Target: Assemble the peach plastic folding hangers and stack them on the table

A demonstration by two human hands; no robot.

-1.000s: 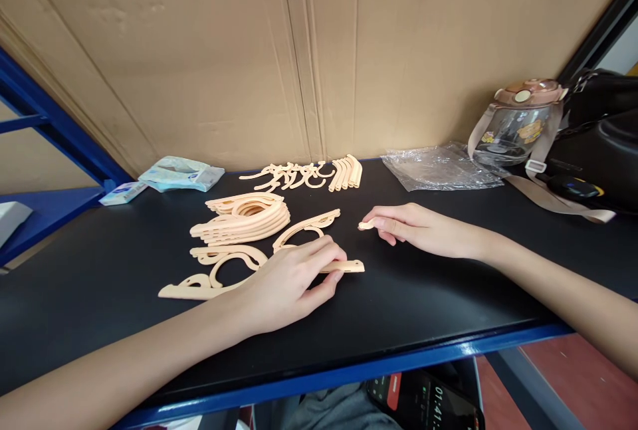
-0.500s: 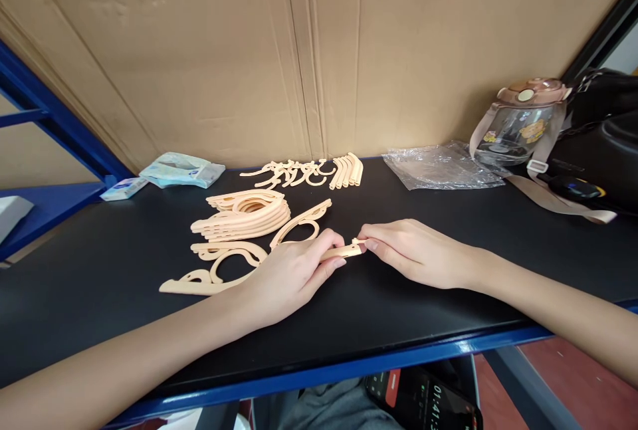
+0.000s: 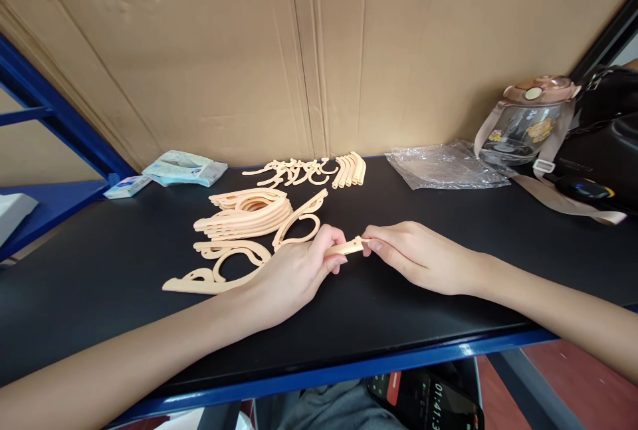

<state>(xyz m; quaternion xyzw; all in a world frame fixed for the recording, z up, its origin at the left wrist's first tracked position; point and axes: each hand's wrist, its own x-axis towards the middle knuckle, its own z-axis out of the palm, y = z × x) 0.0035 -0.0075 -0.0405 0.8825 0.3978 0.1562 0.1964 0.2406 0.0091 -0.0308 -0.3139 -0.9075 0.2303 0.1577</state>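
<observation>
Between the thumb and fingers of my left hand (image 3: 294, 270) is a cream plastic folding hanger arm (image 3: 351, 246), its slotted end pointing right. My right hand (image 3: 423, 257) pinches a small cream hanger hook (image 3: 365, 240) at that end; most of the hook is hidden by the fingers. Just beyond my left knuckles lies a curved hanger part (image 3: 302, 214) with a half ring. The hand hides whether it joins the held arm. Left of it are another pair of hanger parts (image 3: 219, 284) and a stack of hanger arms (image 3: 244, 222).
Loose hooks (image 3: 294, 171) and a row of short curved pieces (image 3: 350, 169) lie at the back. A tissue pack (image 3: 184, 169) is back left. Clear plastic bag (image 3: 443, 167), strapped bottle (image 3: 528, 125) and black bag (image 3: 598, 151) stand right. A phone (image 3: 428, 400) is below the table edge.
The small hook has tipped lower against the end of the hanger arm. The half-ring part behind my left hand has swung slightly up and left. The view has shifted a little.
</observation>
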